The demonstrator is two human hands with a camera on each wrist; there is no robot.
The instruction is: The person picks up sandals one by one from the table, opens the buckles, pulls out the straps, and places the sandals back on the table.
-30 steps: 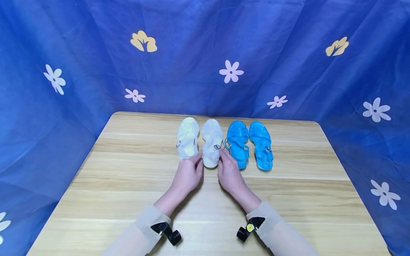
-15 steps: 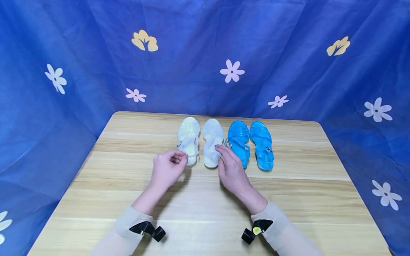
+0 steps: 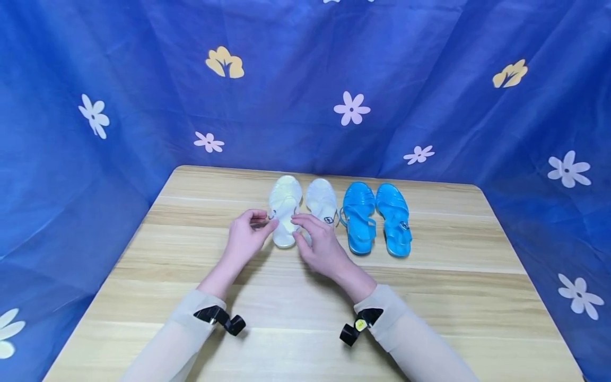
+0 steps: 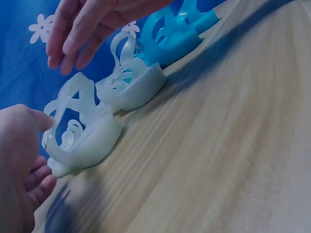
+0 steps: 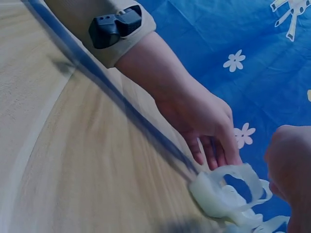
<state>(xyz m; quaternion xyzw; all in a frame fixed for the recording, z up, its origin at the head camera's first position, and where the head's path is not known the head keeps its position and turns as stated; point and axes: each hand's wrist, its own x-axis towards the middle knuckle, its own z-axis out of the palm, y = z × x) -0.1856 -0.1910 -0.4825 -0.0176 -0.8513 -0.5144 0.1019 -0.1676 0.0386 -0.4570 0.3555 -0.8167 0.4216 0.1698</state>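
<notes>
Two pale white jelly sandals stand side by side, toes away from me. My left hand (image 3: 244, 236) is at the outer side of the left white sandal (image 3: 286, 188), thumb and fingers apart, fingertips right at its buckle strap. From the other side my right hand (image 3: 322, 250) reaches over the right white sandal (image 3: 321, 195), hiding part of its heel, with its fingertips near the left sandal's strap. In the left wrist view the right hand (image 4: 92, 29) hangs above the sandals with loose fingers, and the left sandal's heel strap (image 4: 73, 90) stands up in a loop.
A pair of blue jelly sandals (image 3: 359, 212) stands just right of the white ones, toes also toward the back. All rest on a wood-grain table (image 3: 453, 297) near its far edge. A blue flowered cloth (image 3: 286, 85) hangs behind and at both sides.
My left hand has left the left white sandal's heel and gone round to its outer side. My right hand has moved left from the right white sandal toward the left one. The sandals stay in place.
</notes>
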